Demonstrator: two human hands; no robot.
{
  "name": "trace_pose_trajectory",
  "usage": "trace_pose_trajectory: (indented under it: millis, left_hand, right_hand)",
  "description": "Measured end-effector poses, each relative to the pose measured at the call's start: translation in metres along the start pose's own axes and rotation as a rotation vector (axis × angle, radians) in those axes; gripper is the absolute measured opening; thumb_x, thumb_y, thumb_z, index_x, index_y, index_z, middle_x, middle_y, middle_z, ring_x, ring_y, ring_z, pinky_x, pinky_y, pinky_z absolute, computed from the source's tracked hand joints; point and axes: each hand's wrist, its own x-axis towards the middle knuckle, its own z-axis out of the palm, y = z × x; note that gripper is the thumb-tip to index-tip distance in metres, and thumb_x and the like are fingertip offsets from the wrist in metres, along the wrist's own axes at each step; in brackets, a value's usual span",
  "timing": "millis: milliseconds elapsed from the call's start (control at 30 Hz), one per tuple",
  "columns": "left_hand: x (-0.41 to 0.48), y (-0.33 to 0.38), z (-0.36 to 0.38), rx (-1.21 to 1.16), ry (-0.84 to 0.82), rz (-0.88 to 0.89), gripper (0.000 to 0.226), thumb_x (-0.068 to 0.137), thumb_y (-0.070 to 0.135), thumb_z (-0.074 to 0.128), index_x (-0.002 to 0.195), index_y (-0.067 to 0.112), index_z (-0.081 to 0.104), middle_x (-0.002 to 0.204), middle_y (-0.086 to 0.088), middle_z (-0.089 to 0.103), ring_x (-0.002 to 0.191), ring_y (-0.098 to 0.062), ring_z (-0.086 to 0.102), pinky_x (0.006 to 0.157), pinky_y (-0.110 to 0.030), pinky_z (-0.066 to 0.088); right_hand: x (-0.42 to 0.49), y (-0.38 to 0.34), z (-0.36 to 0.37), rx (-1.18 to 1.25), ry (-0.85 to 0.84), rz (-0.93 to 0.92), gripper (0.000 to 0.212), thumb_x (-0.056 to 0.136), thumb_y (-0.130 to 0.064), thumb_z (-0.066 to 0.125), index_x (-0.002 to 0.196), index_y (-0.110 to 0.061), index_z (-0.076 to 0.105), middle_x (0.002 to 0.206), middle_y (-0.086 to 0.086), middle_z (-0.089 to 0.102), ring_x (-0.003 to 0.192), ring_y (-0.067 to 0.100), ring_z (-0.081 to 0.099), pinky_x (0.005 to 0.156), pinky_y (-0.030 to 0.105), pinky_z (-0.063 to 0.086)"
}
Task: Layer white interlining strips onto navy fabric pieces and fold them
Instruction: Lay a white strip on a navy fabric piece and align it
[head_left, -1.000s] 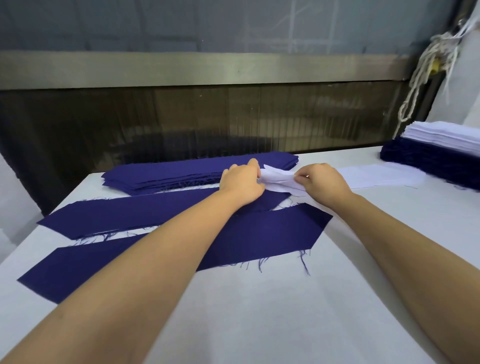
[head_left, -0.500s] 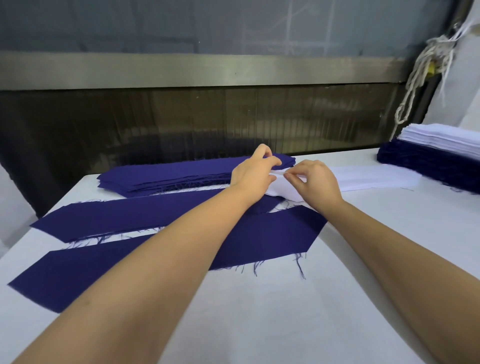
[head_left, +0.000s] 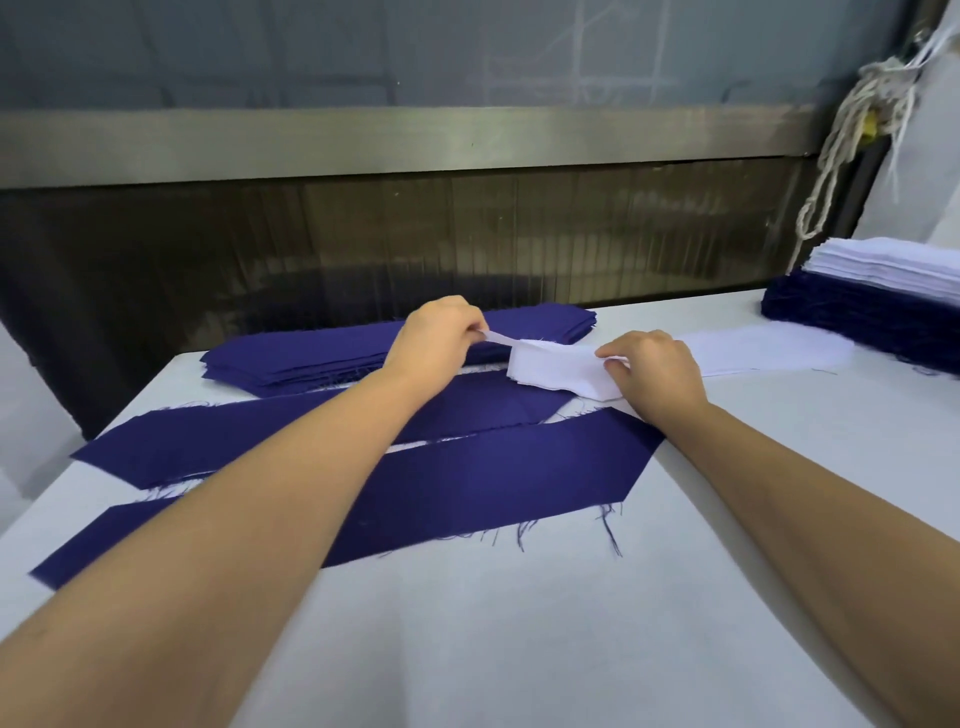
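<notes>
Nearest the front edge of the white-covered table lay a long navy fabric piece w/ an angled right end, frayed threads along its near side. Just behind it, almost touching, lay a second long navy fabric piece. Both were bare, no white on them yet.

Beyond those, toward the far edge, both hands worked a small bundle of white interlining strips. The right hand gripped the bundle's right end, fingers curled, low over the table. The left hand pinched the tip of what looked like one top strip & held it lifted off the rest.

Judged step: freeing a single strip before laying it on navy. To do it well:
- Right-hand grip firm, so the other layers don't drag along.
- Peel slow & check only 1 layer comes; thin stuff prob. clings.
- Match the strip's end to the navy's angled end & smooth it flat before any fold.

Behind the left hand, at the far edge, sat a flat stack of navy fabric pieces. Right of the hands a flat white strip ran on; couldn't tell if it was the same pile. At the far right corner stood a tall stack, navy below & white on top.
</notes>
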Motion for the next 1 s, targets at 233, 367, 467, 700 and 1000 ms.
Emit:
trace_pose_trajectory:
  millis: [233,367,467,700,1000]
  left_hand:
    - [-0.036,-0.034,-0.029,-0.019,0.034,0.118,0.015,0.091,0.011,0.059,0.1,0.009,0.07,0.1,-0.004,0.062,0.095,-0.018,0.058,0.085,-0.032,0.046]
    - [-0.061,-0.055,-0.05,-0.031,0.031,0.124,0.012,0.087,0.01,0.065,0.097,0.009,0.072,0.096,-0.004,0.063,0.091,-0.016,0.059,0.083,-0.03,0.048]
    - [-0.082,-0.069,-0.064,-0.038,0.033,0.096,0.014,0.086,0.008,0.066,0.098,0.01,0.073,0.096,-0.002,0.064,0.091,-0.012,0.058,0.08,-0.021,0.044]
    - [-0.128,-0.096,-0.094,-0.071,0.056,0.014,0.018,0.085,0.004,0.066,0.099,0.012,0.074,0.096,-0.002,0.064,0.09,-0.014,0.059,0.083,-0.025,0.048]
    - [-0.171,-0.117,-0.114,-0.109,0.031,-0.141,0.017,0.085,-0.005,0.06,0.09,0.006,0.072,0.096,-0.007,0.066,0.092,-0.021,0.06,0.087,-0.028,0.048]
  right_hand:
    - [-0.002,0.0,-0.001,-0.137,-0.02,0.052,0.032,0.094,-0.01,0.047,0.117,-0.02,0.067,0.123,0.006,0.061,0.112,0.03,0.048,0.091,0.036,0.034]
    - [-0.006,-0.004,-0.005,-0.158,-0.005,0.053,0.031,0.093,-0.007,0.046,0.112,-0.017,0.069,0.118,0.01,0.063,0.108,0.033,0.048,0.089,0.038,0.034]
    - [-0.009,-0.01,-0.009,-0.164,0.003,0.019,0.028,0.091,-0.006,0.048,0.107,-0.014,0.071,0.114,0.012,0.063,0.106,0.034,0.048,0.088,0.039,0.035]
    - [-0.019,-0.02,-0.02,-0.115,0.013,0.035,0.023,0.091,-0.007,0.052,0.104,-0.009,0.071,0.117,0.015,0.055,0.107,0.034,0.047,0.078,0.037,0.037]
    - [-0.043,-0.04,-0.032,-0.086,-0.029,-0.058,0.011,0.086,-0.012,0.061,0.09,-0.017,0.07,0.114,0.001,0.052,0.086,0.025,0.054,0.067,0.03,0.035]
